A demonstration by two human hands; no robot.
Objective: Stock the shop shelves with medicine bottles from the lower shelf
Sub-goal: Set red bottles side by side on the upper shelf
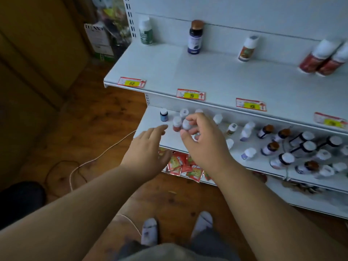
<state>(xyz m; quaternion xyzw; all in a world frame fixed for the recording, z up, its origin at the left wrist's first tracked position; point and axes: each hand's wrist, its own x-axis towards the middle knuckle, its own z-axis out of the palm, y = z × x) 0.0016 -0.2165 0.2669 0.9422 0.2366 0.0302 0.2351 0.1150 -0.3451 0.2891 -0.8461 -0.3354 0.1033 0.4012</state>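
right hand [202, 140] pinching a small white-cap bottle [186, 124] on the lower shelf [150, 119], left hand [148, 146] open w/ fingers straight. prob light, smooth plastic, so grab round the body imo, not the cap.

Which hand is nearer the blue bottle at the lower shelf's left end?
Left. The left hand reaches just below and beside the blue bottle; the right hand is further right, among the white-capped bottles.

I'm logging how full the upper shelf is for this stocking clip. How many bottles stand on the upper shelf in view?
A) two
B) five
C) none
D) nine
B: the upper shelf holds a green-labelled bottle, a dark bottle with a brown cap, a white bottle with a red label and a pair of red-labelled bottles at the right.
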